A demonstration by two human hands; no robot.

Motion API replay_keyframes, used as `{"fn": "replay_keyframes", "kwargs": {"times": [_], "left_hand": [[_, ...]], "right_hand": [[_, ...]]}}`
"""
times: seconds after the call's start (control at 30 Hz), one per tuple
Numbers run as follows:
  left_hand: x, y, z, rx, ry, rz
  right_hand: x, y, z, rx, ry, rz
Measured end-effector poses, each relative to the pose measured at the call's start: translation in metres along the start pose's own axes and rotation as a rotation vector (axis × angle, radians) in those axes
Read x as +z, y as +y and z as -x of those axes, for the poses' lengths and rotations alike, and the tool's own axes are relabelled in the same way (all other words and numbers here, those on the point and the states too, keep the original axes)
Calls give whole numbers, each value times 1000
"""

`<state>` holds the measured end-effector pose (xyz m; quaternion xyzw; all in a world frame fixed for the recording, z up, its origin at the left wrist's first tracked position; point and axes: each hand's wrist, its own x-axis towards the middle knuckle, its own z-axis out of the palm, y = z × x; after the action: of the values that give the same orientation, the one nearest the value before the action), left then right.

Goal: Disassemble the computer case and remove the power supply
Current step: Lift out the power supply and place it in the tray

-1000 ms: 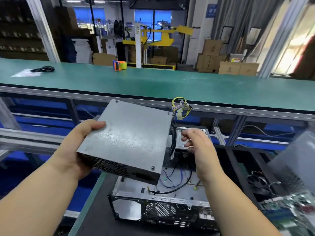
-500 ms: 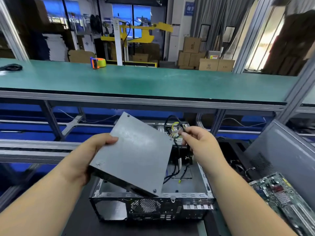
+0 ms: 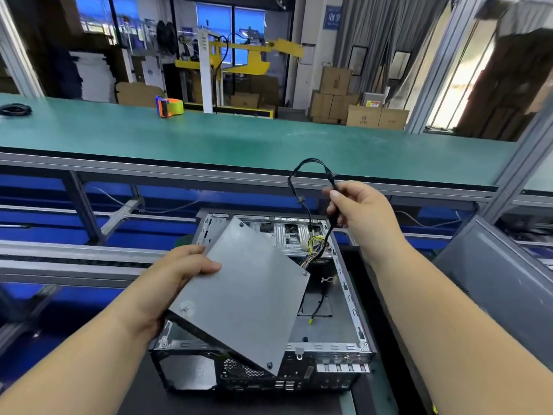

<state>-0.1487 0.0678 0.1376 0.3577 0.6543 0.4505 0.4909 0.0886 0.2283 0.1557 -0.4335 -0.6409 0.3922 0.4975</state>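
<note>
Factory or electronics teardown floor, we judge. Long green-matted workbench (image 3: pixel 269 139) on aluminium framing; stacked cardboard boxes (image 3: pixel 335 94) at the back wall; yellow machine frame (image 3: pixel 254 59) beyond, its type unclear to us. Tape dispenser (image 3: pixel 169 106) on the bench.

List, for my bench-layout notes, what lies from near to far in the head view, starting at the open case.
Open grey metal computer case → raised black cable loop → long green conveyor belt → orange-and-yellow tape dispenser → stacked brown cardboard boxes.
</note>
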Motion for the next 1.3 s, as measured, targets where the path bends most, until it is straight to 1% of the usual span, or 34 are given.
{"fn": "replay_keyframes", "kwargs": {"times": [0.07, 0.13, 0.2, 0.3, 0.37, 0.47, 0.5, 0.6, 0.63, 0.73, 0.87, 0.97, 1.07, 1.3], "left_hand": [[-3, -4, -8, 2, -10, -25], [-9, -6, -16, -1, -3, 2], [-16, -6, -13, -16, 5, 70], [-22, -7, 0, -43, 29, 213], [-26, -10, 0, -31, 45, 210], [-38, -10, -5, -18, 33, 189], [-40, -13, -6, 2, 24, 207], [-37, -13, -6, -46, 29, 290], [-38, -17, -3, -37, 16, 309], [-37, -19, -9, -19, 0, 308], [-24, -14, -13, 16, 4, 304], [-12, -14, -17, -20, 16, 310], [4, -13, -22, -55, 13, 315], [55, -7, -30, -30, 65, 341]], "right_hand": [[-7, 0, -4, 18, 31, 45], [-18, 2, -6, 33, 64, 74], [-30, 5, -5, 33, 115, 100], [-48, 11, -4, 12, 194, 56], [-57, 15, -3, -5, 240, 42], [-69, 18, -5, -47, 325, 30], [-72, 18, -5, -69, 359, 22], [-84, 14, -4, -128, 443, 10], [-90, 12, -4, -150, 466, 1], [-107, 6, -4, -207, 544, -33], [-126, 15, -5, -184, 537, -8], [-138, 42, -7, -98, 528, 50], [-153, 74, -4, -20, 542, 58], [-177, 124, 2, 84, 523, 22]]}}
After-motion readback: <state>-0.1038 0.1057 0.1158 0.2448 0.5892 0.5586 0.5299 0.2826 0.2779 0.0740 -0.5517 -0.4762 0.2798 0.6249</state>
